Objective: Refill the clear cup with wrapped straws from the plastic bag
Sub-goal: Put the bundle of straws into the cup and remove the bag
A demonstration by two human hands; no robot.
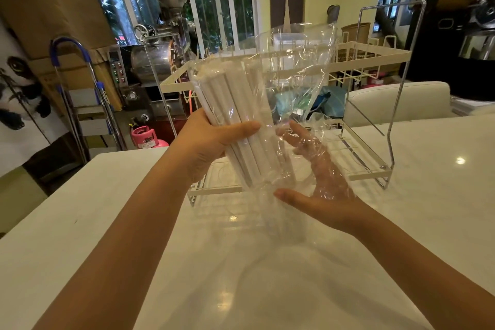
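Many white wrapped straws (235, 104), crinkled clear plastic bag (297, 67)

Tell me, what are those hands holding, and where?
Left hand grips the plastic bag around the wrapped straws, at the lower half. Right hand is under the bag's film, fingers spread.

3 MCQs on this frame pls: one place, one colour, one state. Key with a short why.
1. Where is the plastic bag?
A. flat on the table
B. held up in front of the wire rack
C. on the rack's top shelf

2. What colour are the wrapped straws?
A. white
B. black
C. red

3. What is the left hand doing?
A. resting flat on the table
B. hanging idle
C. gripping the straw bundle through the bag

Key: B, both hands hold it above the table, before the wire rack; A, white paper wrappers; C, thumb curls round the bundle, while the right hand lies open against the bag.
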